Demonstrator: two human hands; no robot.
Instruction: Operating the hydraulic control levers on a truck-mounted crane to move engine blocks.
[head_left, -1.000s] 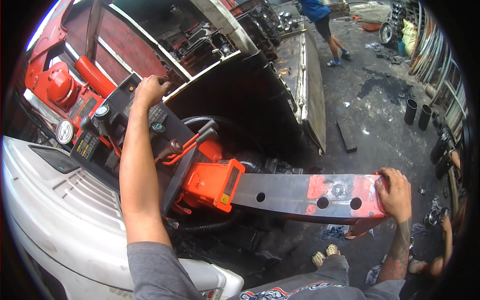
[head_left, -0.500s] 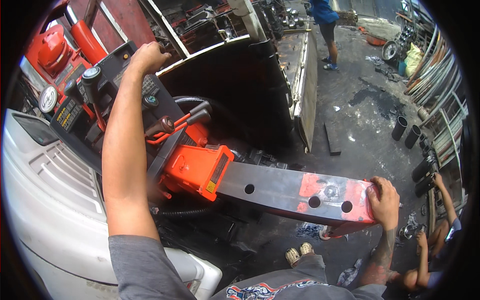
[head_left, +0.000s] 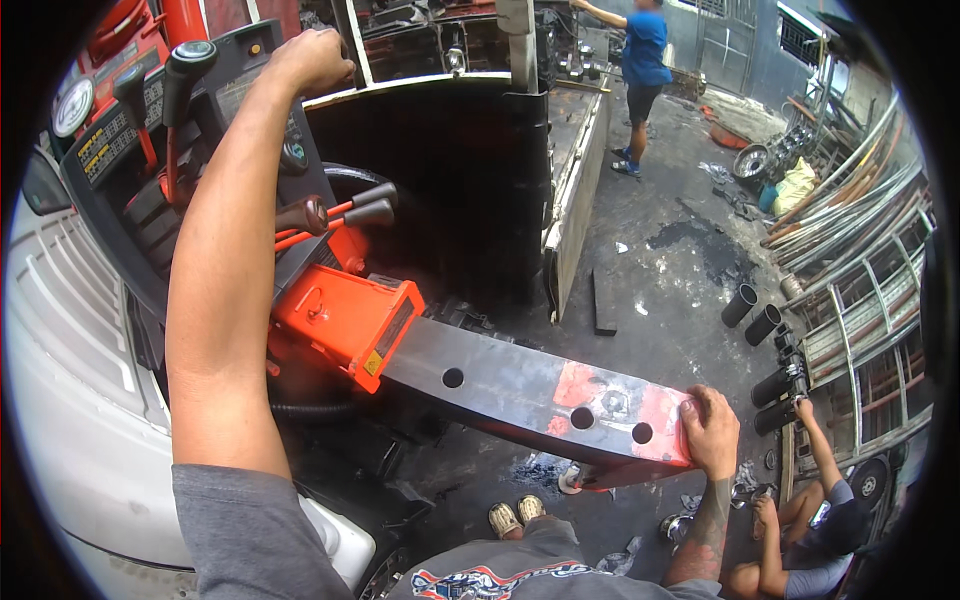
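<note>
The right hand (head_left: 712, 432) clamps over the red-painted end of a steel outrigger beam (head_left: 530, 392) at lower right. The beam runs up-left into its orange housing (head_left: 345, 318) at centre. The left hand (head_left: 312, 58), fist closed, grips a control lever at upper left on the black control panel (head_left: 150, 150).

Even, soft daylight fills the scene, brightest on the grey concrete floor (head_left: 690, 240) at upper right and on the white vehicle body (head_left: 70, 400) at lower left, which looks slightly washed out, while the recess behind the black panel (head_left: 450, 190) falls into deep shadow with little detail. The fisheye lens bends straight edges strongly toward the rim and closes the frame in a black circular vignette. The centre is sharp, and the margins turn softer and smeared.
</note>
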